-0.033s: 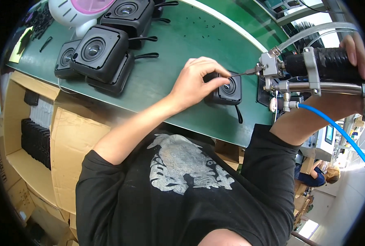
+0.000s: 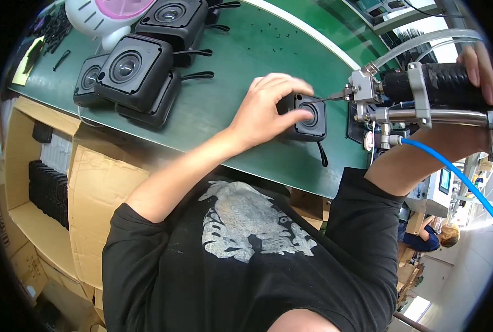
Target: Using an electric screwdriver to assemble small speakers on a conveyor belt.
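Observation:
My left hand (image 2: 273, 109) is closed around a small black square speaker (image 2: 311, 118) that lies on the green bench top (image 2: 230, 66), with the thumb on its front face. My right hand (image 2: 480, 62) grips the black handle of a metal pneumatic screwdriver (image 2: 423, 91) held sideways. The thin bit (image 2: 335, 98) points left and meets the speaker's upper right corner. A blue air hose (image 2: 451, 171) runs from the tool down to the right.
Several larger black speakers (image 2: 141, 69) are stacked at the bench's far left, next to a white and pink round object (image 2: 111, 14). Small dark screws (image 2: 268, 50) lie scattered. Open cardboard boxes (image 2: 91, 188) hold black parts below the bench. Another person (image 2: 430, 237) sits at lower right.

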`<state>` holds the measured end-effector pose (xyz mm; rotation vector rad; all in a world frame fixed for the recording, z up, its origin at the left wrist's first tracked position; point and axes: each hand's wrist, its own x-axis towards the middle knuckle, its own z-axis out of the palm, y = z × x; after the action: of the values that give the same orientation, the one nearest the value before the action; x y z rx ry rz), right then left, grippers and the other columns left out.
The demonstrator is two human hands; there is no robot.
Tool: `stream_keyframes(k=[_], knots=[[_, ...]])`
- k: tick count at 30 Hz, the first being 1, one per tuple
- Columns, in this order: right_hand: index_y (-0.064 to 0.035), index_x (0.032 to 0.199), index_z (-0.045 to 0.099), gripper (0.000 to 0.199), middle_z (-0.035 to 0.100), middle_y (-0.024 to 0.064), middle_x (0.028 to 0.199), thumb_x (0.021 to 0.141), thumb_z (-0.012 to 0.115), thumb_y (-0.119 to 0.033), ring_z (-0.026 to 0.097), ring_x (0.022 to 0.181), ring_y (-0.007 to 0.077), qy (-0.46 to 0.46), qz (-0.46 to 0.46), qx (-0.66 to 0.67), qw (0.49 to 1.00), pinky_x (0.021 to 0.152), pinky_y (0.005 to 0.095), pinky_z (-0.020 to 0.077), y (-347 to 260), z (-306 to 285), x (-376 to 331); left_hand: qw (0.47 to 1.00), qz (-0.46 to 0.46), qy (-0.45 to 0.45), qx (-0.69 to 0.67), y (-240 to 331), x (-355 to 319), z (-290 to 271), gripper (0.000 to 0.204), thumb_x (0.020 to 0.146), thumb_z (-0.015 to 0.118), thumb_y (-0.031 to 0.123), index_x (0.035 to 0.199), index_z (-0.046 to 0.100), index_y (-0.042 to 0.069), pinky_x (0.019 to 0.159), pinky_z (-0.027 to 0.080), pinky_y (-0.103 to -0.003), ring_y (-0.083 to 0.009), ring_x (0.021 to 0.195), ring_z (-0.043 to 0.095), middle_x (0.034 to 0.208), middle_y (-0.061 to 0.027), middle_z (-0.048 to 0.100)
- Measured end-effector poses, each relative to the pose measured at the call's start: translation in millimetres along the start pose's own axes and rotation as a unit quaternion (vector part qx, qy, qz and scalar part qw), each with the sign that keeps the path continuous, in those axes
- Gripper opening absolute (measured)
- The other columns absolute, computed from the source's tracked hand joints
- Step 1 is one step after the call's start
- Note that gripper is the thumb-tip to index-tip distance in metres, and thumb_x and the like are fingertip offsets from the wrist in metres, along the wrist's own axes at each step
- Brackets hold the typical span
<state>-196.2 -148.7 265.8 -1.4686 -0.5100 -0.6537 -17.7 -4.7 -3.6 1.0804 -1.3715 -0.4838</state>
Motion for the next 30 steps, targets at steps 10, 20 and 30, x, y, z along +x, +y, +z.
stream_keyframes(k=[10,20,30], knots=[[-0.0025,0.106,0.051,0.051,0.054,0.0086,0.081,0.089,0.058,-0.05,0.055,0.067,0.0188,0.109,0.004,-0.08,0.991,0.066,0.0358,0.0467,53.5,31.9,-0.9,0.973,-0.085,-0.18,0.115,-9.8,-8.0,0.2,0.105,0.066,0.086,0.044,0.141,0.034,-0.008,0.114,0.033,-0.045,-0.0401,0.134,0.041,0.143,-0.0265,0.042],[-0.0036,0.102,0.053,0.037,0.052,0.0041,0.077,0.089,0.058,-0.039,0.05,0.064,0.0145,0.123,0.07,-0.086,0.986,0.068,0.0326,0.0398,84.2,22.4,-12.7,0.973,-0.086,-0.174,0.125,-9.2,-6.9,0.2,0.1,0.065,0.087,0.042,0.137,0.039,-0.007,0.11,0.037,-0.044,-0.0397,0.129,0.047,0.138,-0.026,0.047],[-0.0045,0.096,0.053,0.031,0.052,0.005,0.075,0.094,0.052,-0.036,0.049,0.063,0.0154,0.169,0.079,-0.118,0.975,0.066,0.0326,0.0394,86.1,23.8,-14.9,0.975,-0.06,-0.161,0.139,-10.5,-8.3,-1.8,0.098,0.063,0.087,0.043,0.133,0.042,-0.008,0.105,0.04,-0.045,-0.04,0.122,0.051,0.13,-0.0255,0.051]])
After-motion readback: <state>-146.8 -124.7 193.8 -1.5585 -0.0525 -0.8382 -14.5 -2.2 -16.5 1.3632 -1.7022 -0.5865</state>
